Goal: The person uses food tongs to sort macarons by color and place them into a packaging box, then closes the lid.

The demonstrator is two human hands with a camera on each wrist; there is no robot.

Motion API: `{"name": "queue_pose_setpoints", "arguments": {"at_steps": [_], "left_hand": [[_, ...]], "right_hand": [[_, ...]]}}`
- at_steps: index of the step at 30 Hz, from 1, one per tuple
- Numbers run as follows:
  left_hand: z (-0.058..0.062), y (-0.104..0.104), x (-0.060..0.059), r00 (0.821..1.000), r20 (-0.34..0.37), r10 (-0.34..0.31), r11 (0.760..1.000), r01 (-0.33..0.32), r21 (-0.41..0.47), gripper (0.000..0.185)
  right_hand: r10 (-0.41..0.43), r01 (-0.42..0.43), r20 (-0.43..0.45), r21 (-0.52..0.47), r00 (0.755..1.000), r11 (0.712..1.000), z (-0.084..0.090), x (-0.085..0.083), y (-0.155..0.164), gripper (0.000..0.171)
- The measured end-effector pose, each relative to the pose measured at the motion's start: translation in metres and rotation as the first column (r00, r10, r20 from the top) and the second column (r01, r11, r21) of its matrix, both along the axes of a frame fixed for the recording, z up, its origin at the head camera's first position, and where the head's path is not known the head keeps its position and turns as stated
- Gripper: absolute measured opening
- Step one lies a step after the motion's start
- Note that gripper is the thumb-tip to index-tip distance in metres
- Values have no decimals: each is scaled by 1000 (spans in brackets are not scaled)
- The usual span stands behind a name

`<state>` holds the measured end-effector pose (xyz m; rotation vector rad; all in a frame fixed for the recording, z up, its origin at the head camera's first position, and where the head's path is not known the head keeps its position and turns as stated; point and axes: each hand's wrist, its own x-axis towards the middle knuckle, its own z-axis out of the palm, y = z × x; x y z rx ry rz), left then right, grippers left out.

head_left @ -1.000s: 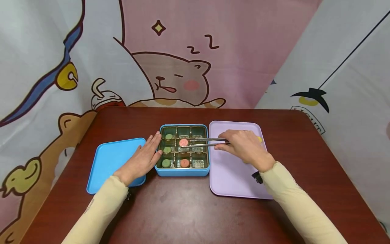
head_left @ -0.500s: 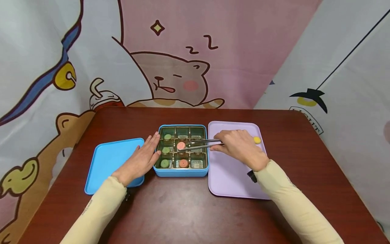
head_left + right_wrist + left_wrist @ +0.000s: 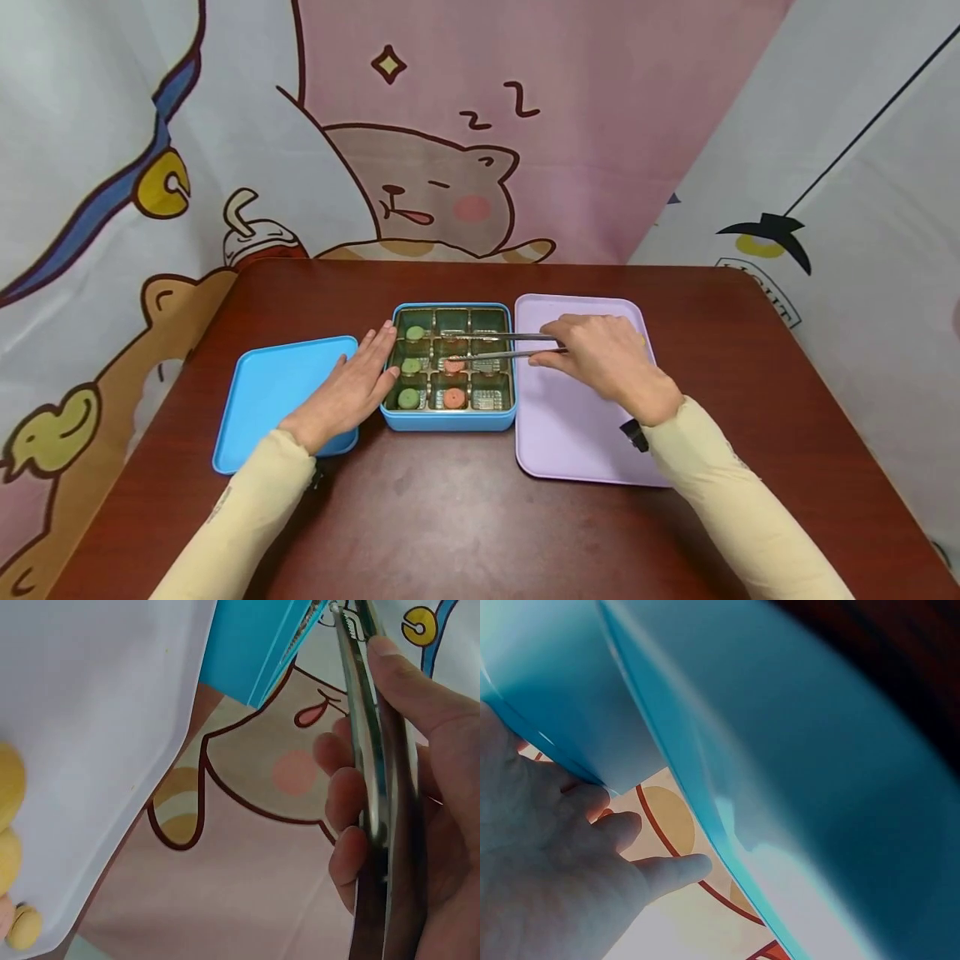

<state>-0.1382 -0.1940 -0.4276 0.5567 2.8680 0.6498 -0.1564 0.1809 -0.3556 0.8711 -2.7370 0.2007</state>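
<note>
A blue box (image 3: 448, 421) with nine small compartments stands mid-table. Green discs (image 3: 410, 365) fill its left column. One pink disc (image 3: 453, 365) lies in the centre compartment and another (image 3: 452, 398) in the front middle one. My right hand (image 3: 555, 346) pinches metal tweezers (image 3: 498, 345) whose tips reach over the box, spread apart just above the centre disc. In the right wrist view the tweezers (image 3: 367, 750) run along my fingers (image 3: 341, 862). My left hand (image 3: 367, 371) lies flat against the box's left wall, fingers straight, its heel on the blue lid (image 3: 273, 400).
A lilac tray (image 3: 577, 425) lies right of the box under my right wrist. Yellow pieces (image 3: 9, 795) sit on the tray (image 3: 90, 712) in the right wrist view. The brown table (image 3: 450, 517) is backed by cartoon curtains.
The pink disc held in the tweezers has gone down into the centre compartment. The tweezer tips have spread apart off it. My left hand has stayed put.
</note>
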Motion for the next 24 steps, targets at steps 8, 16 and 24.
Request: {"name": "queue_pose_setpoints", "arguments": {"at_steps": [8,16,24], "left_hand": [[-1,-1,-1,1000,-2,-6,1000,6,5,68],[0,-1,-1,1000,-6,-12,1000,12,0,66],[0,0,-1,1000,-7,-20,1000,20,0,66]], "right_hand": [[-30,15,-115,-129,993,992,3,17,35,32],[-92,55,-175,-206,980,977,1,38,75,72],[-213,178,-151,-220,965,959,-2,55,107,42]]}}
